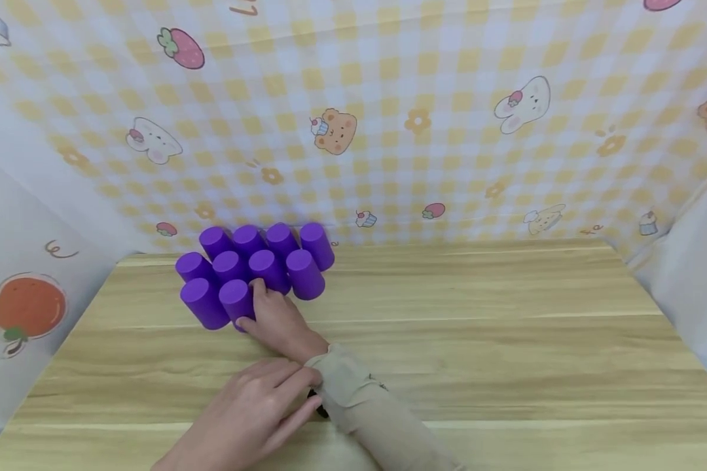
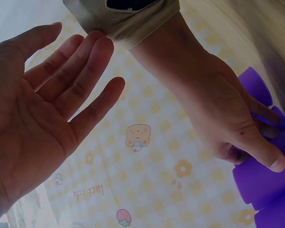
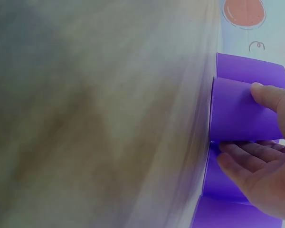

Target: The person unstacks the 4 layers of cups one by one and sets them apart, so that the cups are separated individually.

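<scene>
Several purple cups (image 1: 265, 271) stand upside down in three close rows at the left rear of the table. My right hand (image 1: 279, 320) holds the right-hand cup (image 1: 235, 301) of the two in the front row. Its thumb lies on the near side and its fingers go into the gap behind, as the right wrist view shows with that cup (image 3: 242, 109) between them. My left hand (image 1: 250, 409) is nearer to me, its fingertips at the right sleeve cuff (image 1: 336, 373). In the left wrist view the left hand's (image 2: 52, 104) fingers are loosely extended, with no object in the palm.
The wooden table (image 1: 477, 340) reaches out to the right of the cups. Behind it hangs a yellow-checked cloth (image 1: 389, 131) with cartoon prints, close to the back row. A white side panel (image 1: 23, 216) borders the left. A small black item (image 1: 318, 404) shows under the right cuff.
</scene>
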### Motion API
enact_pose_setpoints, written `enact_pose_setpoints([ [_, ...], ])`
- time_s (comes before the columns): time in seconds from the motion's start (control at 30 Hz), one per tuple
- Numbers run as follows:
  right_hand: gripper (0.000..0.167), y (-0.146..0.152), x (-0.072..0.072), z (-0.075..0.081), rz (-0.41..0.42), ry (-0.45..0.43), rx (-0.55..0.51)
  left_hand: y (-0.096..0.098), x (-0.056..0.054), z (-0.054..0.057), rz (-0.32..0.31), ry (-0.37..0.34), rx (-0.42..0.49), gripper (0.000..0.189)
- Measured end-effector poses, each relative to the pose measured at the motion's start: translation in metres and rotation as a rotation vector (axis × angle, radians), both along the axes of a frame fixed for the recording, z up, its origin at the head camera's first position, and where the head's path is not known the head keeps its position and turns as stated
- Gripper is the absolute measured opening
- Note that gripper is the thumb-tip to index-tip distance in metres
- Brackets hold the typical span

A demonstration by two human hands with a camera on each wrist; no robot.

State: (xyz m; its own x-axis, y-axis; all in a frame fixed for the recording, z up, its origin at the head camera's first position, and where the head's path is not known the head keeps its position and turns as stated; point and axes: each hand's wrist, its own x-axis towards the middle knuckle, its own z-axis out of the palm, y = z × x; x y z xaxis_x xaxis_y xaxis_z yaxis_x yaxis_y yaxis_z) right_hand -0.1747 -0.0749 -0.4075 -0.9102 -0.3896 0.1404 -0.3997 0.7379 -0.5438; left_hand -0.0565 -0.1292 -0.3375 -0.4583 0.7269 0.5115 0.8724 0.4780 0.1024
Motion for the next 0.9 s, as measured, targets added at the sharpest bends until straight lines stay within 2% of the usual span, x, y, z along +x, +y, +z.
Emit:
enact_pose_setpoints([
  [0.23, 0.051, 0.0, 0.002, 0.002, -0.036, -0.004, 0.068, 0.001, 0.0, -0.001, -0.012, 0.008, 0.011, 0.032],
  [0.33, 0.052, 0.003, 0.005, 0.002, -0.014, 0.014, 0.091, 0.002, 0.0, 0.0, -0.023, 0.004, 0.02, 0.03],
  [0.5, 0.052, 0.015, 0.016, 0.002, 0.03, 0.077, 0.158, 0.002, 0.0, 0.0, -0.063, 0.044, 0.011, 0.03],
  [0.6, 0.051, 0.03, 0.024, 0.007, 0.072, 0.133, 0.201, 0.004, 0.003, 0.002, -0.096, 0.055, 0.013, 0.028],
  [0.77, 0.039, 0.068, 0.036, 0.026, 0.17, 0.166, 0.294, 0.006, 0.009, 0.007, -0.139, 0.082, 0.042, 0.027],
  [0.83, 0.039, 0.086, 0.04, 0.031, 0.168, 0.178, 0.378, 0.006, 0.01, 0.008, -0.147, 0.09, 0.047, 0.026],
  [0.9, 0.047, 0.104, 0.042, 0.031, 0.143, 0.223, 0.462, 0.005, 0.011, 0.009, -0.147, 0.078, 0.048, 0.025],
])
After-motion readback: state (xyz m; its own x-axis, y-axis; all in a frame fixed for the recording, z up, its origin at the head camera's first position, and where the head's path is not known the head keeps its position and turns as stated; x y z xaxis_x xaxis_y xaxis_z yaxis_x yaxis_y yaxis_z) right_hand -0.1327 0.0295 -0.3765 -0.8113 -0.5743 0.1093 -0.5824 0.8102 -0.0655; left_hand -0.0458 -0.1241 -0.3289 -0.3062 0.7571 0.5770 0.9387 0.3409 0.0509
